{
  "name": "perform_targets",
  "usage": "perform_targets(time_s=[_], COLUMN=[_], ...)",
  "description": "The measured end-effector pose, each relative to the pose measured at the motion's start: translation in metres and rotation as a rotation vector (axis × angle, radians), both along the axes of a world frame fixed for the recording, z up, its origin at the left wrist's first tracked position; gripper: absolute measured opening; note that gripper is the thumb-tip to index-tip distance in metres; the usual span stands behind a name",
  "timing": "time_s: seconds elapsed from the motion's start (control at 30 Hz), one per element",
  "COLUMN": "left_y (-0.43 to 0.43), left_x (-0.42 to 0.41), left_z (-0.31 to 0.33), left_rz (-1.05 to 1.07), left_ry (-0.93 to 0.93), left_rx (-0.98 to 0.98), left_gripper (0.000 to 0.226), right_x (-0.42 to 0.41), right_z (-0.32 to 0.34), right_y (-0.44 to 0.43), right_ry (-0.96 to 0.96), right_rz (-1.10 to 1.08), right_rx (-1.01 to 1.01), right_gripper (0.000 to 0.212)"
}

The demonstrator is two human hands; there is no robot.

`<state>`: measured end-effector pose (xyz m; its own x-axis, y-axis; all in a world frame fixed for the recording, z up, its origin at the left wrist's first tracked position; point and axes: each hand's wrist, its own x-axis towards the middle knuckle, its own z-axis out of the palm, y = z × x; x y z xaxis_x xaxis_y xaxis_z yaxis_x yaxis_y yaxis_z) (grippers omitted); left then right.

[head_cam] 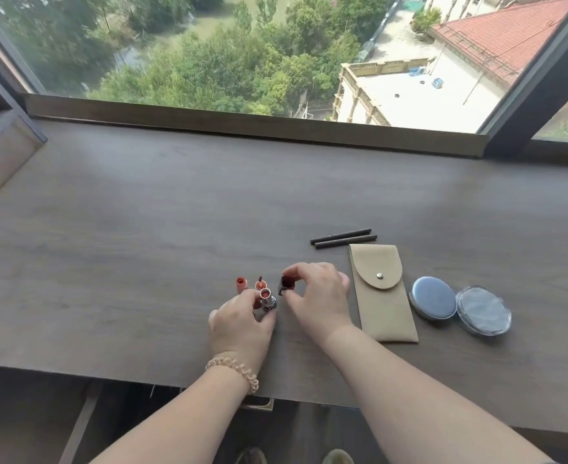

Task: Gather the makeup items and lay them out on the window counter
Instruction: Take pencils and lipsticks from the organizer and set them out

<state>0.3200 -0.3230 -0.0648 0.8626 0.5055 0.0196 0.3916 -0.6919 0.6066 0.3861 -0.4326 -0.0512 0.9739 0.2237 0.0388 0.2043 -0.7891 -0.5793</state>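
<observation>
Makeup sits on the dark brown wooden window counter, where the left hand, a pale coiled wrist band behind it, pinches an upright silver lipstick tube, and the right hand, at its two o'clock, pinches a dark square lipstick case between thumb and forefinger. A small orange-red lipstick tube and a second open orange tube stand just beside the silver one, at its eleven o'clock. At three o'clock of the right hand lies a beige fabric pouch with a metal snap, with two slim black pencils at its twelve o'clock and, at its three o'clock, a round silver-blue compact touching a round clear-lidded case.
</observation>
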Motion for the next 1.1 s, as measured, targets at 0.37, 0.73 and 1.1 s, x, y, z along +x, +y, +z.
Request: perform_targets(time_s=[0.37, 0.73, 1.1], left_y=[0.002, -0.001, 0.000], left_x=[0.005, 0.004, -0.001], left_z=[-0.010, -0.014, -0.014], left_rz=[0.025, 0.029, 0.022], left_ry=[0.030, 0.014, 0.058], left_rx=[0.041, 0.028, 0.013], left_gripper=[0.017, 0.017, 0.027], right_x=[0.001, 0.002, -0.001], right_z=[-0.008, -0.014, -0.013], right_y=[0.004, 0.005, -0.006], right_ry=[0.040, 0.034, 0.043], right_rz=[0.010, 0.006, 0.022], right_rx=[-0.009, -0.002, -0.041], right_gripper=[0.009, 0.011, 0.047])
